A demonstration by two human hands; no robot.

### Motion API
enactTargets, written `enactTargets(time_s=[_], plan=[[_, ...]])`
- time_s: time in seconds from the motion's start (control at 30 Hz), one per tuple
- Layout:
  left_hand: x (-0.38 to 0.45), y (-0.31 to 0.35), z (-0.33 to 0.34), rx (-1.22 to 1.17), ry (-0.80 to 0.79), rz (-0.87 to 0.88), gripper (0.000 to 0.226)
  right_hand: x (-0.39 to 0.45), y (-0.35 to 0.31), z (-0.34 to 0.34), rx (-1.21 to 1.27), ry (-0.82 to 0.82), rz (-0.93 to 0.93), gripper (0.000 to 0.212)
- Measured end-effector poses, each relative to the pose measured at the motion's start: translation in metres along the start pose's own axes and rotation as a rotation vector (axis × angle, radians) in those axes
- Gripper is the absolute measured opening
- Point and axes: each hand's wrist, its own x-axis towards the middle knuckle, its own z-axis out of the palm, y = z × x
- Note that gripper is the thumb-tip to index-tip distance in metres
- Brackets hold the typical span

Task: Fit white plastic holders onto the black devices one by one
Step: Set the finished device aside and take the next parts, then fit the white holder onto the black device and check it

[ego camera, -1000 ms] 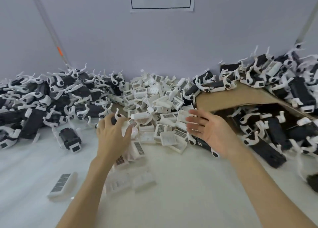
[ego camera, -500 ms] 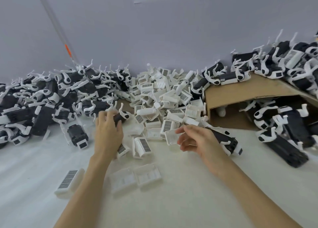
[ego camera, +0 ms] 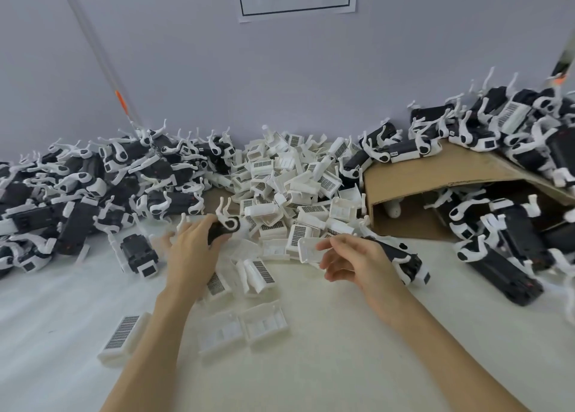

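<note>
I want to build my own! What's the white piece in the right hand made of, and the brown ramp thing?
White holder: looks like moulded plastic, matte, thin walls and sharp edges. Brown ramp: almost certainly cardboard, dull tan surface with a bent flap.

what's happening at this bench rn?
A person is fitting white holders onto black devices by hand. The left hand grips a black device at the edge of the holder pile. The right hand pinches a single white holder just above the table. The two parts are apart, not yet joined. More devices are heaped at left and around a cardboard box at right.
</note>
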Motion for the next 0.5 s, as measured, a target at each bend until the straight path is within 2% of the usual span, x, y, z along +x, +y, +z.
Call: enactTargets(time_s=[0.07,0.13,0.17,0.27,0.33,0.4,0.5], plan=[[0.000,0.011,-0.002,-0.075,0.048,0.112,0.022,0.000,-0.001,-0.001,0.010,0.005,-0.004,0.027],[-0.002,0.025,-0.005,-0.123,0.076,0.310,0.026,-0.001,-0.003,-0.001,0.028,-0.008,-0.022,0.021],[-0.003,0.033,-0.007,-0.134,0.086,0.417,0.029,-0.001,-0.003,-0.001,0.035,-0.018,-0.036,0.027],[-0.013,0.063,-0.007,-0.143,0.090,0.674,0.032,0.001,-0.001,0.003,0.021,-0.022,-0.077,0.071],[-0.023,0.083,-0.001,-0.105,0.085,0.810,0.033,0.001,0.000,0.006,-0.047,-0.020,-0.087,0.080],[-0.031,0.094,0.004,-0.069,0.108,0.904,0.034,0.001,0.000,0.006,-0.113,0.000,-0.083,0.080],[-0.033,0.097,0.003,-0.100,0.154,0.914,0.036,0.000,-0.003,-0.001,-0.058,0.071,-0.069,0.078]])
